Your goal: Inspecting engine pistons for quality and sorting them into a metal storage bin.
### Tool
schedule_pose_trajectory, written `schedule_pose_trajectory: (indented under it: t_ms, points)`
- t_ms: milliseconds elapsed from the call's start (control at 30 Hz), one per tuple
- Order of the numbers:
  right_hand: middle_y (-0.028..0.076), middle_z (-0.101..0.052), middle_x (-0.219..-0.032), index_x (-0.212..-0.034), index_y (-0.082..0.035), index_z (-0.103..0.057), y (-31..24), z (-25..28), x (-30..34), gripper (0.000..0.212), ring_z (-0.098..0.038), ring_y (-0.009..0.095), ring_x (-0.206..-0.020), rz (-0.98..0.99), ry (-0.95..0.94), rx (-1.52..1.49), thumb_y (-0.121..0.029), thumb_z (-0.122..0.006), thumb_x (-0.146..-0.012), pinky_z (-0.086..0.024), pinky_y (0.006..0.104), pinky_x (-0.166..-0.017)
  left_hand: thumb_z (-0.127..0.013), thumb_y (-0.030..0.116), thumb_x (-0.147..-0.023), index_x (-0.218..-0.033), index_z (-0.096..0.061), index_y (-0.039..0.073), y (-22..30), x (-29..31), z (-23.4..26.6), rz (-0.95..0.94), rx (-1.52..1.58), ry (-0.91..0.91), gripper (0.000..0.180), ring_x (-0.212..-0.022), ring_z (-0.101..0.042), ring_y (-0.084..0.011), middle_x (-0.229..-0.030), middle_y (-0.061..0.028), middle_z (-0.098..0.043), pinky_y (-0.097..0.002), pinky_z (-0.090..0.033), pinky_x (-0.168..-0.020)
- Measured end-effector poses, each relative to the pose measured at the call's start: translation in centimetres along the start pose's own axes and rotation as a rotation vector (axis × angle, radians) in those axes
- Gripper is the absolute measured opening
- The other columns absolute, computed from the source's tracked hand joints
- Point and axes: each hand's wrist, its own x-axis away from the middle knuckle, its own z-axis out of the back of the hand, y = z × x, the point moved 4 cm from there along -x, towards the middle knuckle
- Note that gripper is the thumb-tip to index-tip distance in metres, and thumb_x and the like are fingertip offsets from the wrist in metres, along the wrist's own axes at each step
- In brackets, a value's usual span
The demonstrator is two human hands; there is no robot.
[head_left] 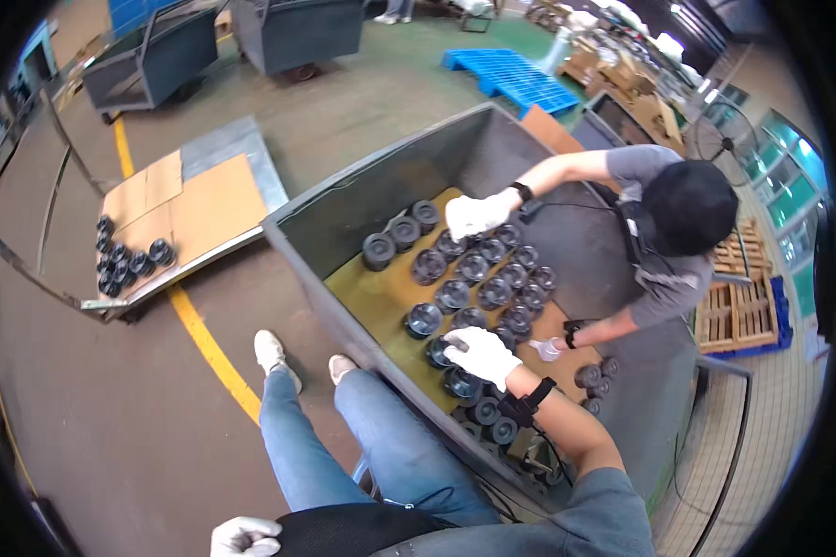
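My right hand, in a white glove, reaches into a large grey metal bin. Its fingers are bent down onto a black, round, wheel-like part in the near rows; the grip is partly hidden. Around it, several similar black parts stand in rows on a yellowish-brown sheet. My left hand, also gloved, is beside my hip at the lower edge. Its fingers are curled in and nothing shows in them.
Across the bin a co-worker in a black cap leans in, one gloved hand over the parts. More parts lie on a cardboard-covered platform cart at left. Grey bins and a blue pallet stand farther off.
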Motion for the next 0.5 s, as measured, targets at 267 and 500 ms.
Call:
schedule_pose_trajectory:
  t_ms: [267,500]
  points:
    - [0.024,-0.066,-0.121,-0.125,-0.001,-0.062,-1.9,-10.4,-17.9,0.05,-0.065,0.041,-0.111,0.008,-0.079,0.089,-0.03,-0.066,-0.085,-0.052,0.0445,-0.097,-0.067,0.006,-0.09,-0.099,-0.07,-0.001,-5.2,-4.7,-3.1,-0.042,0.043,-0.158,0.012,-0.099,-0.06,-0.0188,-0.096,-0.0073,-0.065,-0.032,-0.045,-0.092]
    - [0.01,-0.066,-0.11,-0.108,-0.01,-0.068,-2.2,-12.2,-31.4,0.023,-0.064,0.026,-0.102,0.017,0.195,0.767,-0.018,-0.061,-0.088,-0.052,0.0427,-0.079,-0.062,0.005,-0.095,-0.103,-0.07,0.004,-6.3,-8.1,-3.1,0.065,0.147,-0.147,0.012,-0.103,-0.059,-0.0194,-0.105,-0.0088,-0.063,-0.0321,-0.044,-0.094]
